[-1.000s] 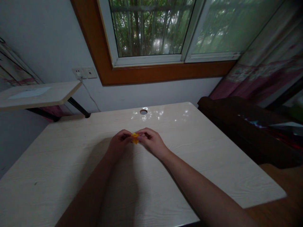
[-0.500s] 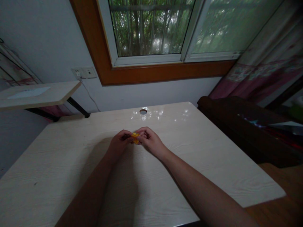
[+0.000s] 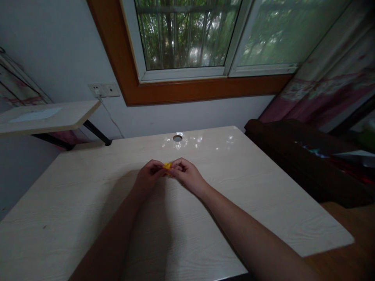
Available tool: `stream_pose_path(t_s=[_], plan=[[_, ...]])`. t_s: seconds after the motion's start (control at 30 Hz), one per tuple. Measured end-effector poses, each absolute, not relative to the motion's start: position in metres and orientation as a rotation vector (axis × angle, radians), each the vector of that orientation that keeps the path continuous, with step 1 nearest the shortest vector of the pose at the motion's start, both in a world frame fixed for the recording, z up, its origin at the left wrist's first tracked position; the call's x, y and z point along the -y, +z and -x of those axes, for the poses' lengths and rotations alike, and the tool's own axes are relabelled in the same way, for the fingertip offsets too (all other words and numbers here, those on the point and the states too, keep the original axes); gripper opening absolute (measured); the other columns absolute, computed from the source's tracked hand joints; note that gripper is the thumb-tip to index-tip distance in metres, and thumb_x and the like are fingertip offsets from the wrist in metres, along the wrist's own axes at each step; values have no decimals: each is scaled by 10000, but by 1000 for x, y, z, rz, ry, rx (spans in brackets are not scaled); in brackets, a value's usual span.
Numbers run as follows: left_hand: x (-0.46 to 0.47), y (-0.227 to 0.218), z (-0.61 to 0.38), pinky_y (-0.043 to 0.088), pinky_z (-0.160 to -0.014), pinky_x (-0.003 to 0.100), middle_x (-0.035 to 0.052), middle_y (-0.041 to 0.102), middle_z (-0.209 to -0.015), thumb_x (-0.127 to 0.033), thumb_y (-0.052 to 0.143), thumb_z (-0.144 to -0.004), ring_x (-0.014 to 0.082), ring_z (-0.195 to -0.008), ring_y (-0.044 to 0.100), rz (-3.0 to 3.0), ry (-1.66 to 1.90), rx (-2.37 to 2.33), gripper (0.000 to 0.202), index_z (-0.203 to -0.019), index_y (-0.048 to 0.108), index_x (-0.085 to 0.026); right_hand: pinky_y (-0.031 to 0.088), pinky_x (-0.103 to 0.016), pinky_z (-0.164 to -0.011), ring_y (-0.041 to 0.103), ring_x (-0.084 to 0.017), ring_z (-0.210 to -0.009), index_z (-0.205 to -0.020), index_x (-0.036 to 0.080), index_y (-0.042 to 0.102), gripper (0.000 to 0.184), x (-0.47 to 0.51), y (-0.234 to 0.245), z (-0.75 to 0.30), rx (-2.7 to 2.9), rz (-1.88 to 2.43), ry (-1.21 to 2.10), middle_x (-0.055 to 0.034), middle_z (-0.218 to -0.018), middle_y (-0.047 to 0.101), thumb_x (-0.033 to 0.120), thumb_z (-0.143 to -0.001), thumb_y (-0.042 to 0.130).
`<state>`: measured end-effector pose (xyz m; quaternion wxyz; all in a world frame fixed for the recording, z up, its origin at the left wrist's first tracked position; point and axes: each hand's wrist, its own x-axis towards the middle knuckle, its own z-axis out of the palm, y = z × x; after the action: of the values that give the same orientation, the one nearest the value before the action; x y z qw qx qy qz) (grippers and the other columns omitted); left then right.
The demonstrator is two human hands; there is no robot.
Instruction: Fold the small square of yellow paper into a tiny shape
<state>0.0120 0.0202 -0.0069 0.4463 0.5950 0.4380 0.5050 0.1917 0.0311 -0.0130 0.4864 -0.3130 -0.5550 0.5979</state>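
Note:
A small yellow-orange piece (image 3: 167, 166), perhaps folded paper or a wrapper, is pinched between both hands over the middle of a pale wooden table (image 3: 88, 203). My left hand (image 3: 149, 175) grips its left side with curled fingers. My right hand (image 3: 185, 175) pinches its right side, fingers closed. Most of the piece is hidden by the fingertips, so its shape is unclear. Both forearms reach in from the bottom edge.
A round cable hole (image 3: 177, 137) sits near the table's far edge. A smaller side table (image 3: 43, 117) stands at left below a wall socket (image 3: 104, 90). A dark sofa (image 3: 307, 156) and a curtain are on the right, a window behind.
The hands have closed slightly tighter around the yellow piece, so less of it shows. Their position on the table is almost unchanged.

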Motion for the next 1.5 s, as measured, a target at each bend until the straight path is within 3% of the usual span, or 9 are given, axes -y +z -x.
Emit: stream_pose_path(t_s=[0.23,0.43,0.83,1.1,1.33,1.5], plan=[[-19,-8,-14,552,-698,264,-4,674,-781,-319,742,-760,134,-709,674,-1432,1230,-1045,241,-882,590,-179,441,-221,-576,560,-99,-606,-888,203,628,266,-30,-13,-194,1419,832,1333,23,-724,619,356,-725,771],[-18,-10,-14,538,-698,261,5,660,-804,-320,705,-798,133,-722,662,-1494,1212,-1044,215,-910,589,-179,486,-240,-598,612,-125,-649,-893,190,646,211,-30,-13,-195,1495,896,1192,-27,-792,676,364,-787,700],[-13,0,-20,526,-740,272,45,637,-957,-311,674,-826,155,-854,643,-1600,1218,-1085,254,-1007,546,-188,493,-241,-634,605,-129,-698,-906,210,691,107,-28,-7,-199,1789,869,805,-31,-845,660,204,-805,654],[-14,-3,-15,545,-742,282,31,655,-903,-324,583,-887,144,-783,664,-1591,1251,-1108,194,-1015,591,-179,507,-253,-654,624,-139,-727,-884,205,696,80,-28,-5,-198,1726,881,873,-44,-879,661,219,-821,648],[-15,-3,-15,581,-768,322,42,641,-983,-314,581,-881,161,-837,666,-1483,1245,-1047,197,-1021,622,-182,477,-231,-605,587,-115,-658,-877,192,702,92,-28,-4,-200,1668,903,908,-21,-812,628,258,-833,654],[-14,-3,-15,589,-771,322,51,637,-1008,-313,566,-885,162,-854,655,-1465,1239,-1020,195,-995,659,-182,478,-250,-648,605,-138,-738,-931,220,730,123,-28,0,-202,1720,870,856,-34,-841,641,238,-855,635]])
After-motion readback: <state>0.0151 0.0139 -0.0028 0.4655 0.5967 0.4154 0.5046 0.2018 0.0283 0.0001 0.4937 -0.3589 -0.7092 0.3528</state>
